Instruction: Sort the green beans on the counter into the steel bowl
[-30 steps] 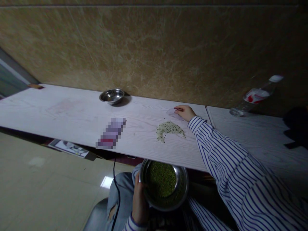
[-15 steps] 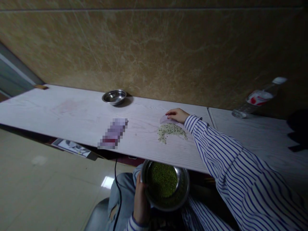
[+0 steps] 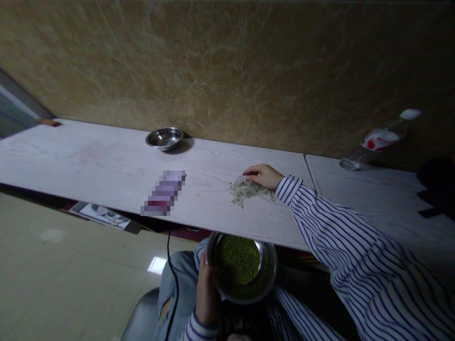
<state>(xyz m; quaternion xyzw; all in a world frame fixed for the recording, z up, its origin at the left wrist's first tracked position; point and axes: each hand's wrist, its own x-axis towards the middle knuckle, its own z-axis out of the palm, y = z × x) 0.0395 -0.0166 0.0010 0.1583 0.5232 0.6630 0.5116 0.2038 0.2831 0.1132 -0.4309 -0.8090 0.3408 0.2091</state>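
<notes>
My left hand (image 3: 208,293) grips the near left side of a steel bowl (image 3: 271,277), held below the front edge of the table over my lap. Small green beans (image 3: 239,260), which look like mung beans, cover its bottom. On the table my right hand (image 3: 263,176) is closed on a thin, clear, rounded plastic piece (image 3: 240,181); its full shape is partly hidden by the fingers. The piece touches the far side of a spread of pale grains mixed with green beans (image 3: 249,191), curved like an arc on the wood.
A smaller steel bowl (image 3: 164,139) stands by the wall. A blurred-out phone-like object (image 3: 165,192) lies left of the grains. To the right are a clear bottle (image 3: 378,139) and a black object (image 3: 439,187). A black cable (image 3: 174,279) hangs in front of my leg.
My right hand has brought the plastic piece slightly nearer, onto the far edge of the grains. My left hand keeps its hold on the bowl. The whole view has shifted a little.
</notes>
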